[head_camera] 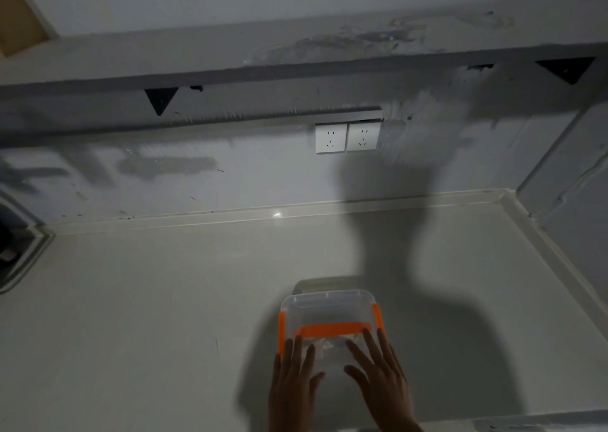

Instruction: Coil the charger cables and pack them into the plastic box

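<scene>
A clear plastic box [329, 306] with an orange handle and orange side clips sits on the pale counter near the front edge, lid on. My left hand [294, 382] lies flat on the near left part of the lid, fingers straight and spread. My right hand [381, 375] lies flat on the near right part, fingers straight too. Something pale shows faintly through the lid between my hands; I cannot tell what it is. No cable is visible outside the box.
The counter [164, 300] stretches wide to the left and behind the box, with a raised lip at the back and right. Two white wall sockets [347, 137] sit above it under a grey shelf [296, 59]. A dark recess [13, 244] is at far left.
</scene>
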### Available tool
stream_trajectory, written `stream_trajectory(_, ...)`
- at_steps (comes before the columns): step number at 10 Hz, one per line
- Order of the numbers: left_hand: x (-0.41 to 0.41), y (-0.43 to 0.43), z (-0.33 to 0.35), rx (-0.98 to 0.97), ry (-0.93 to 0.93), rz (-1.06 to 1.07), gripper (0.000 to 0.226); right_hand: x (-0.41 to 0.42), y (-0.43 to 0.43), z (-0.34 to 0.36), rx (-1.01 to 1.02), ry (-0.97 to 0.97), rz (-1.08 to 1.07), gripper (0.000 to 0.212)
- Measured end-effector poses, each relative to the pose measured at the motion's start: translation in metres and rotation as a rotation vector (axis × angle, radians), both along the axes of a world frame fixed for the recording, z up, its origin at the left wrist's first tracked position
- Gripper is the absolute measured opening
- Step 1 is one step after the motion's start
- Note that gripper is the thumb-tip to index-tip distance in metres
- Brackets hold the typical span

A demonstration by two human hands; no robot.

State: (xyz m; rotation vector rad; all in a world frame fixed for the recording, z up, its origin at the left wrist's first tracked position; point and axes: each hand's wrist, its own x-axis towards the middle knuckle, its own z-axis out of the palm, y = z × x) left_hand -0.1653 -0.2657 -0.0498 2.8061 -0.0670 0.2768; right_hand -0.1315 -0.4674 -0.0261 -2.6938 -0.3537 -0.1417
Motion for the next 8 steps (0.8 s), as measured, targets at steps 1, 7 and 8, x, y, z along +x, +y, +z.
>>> stream_trajectory(1,0.036,0.006,0.003,-0.024,0.045,-0.023,0.062,0.034,0.008,0.010,-0.026,0.061,-0.009,0.053)
stream_trajectory(7,0.247,0.032,0.069,0.037,0.546,0.086,0.061,0.243,0.059,0.056,-0.160,0.381,0.007,0.055)
stream_trajectory(8,0.256,0.038,0.088,0.008,0.523,0.032,0.059,0.251,0.058,0.066,-0.065,0.405,0.042,0.061)
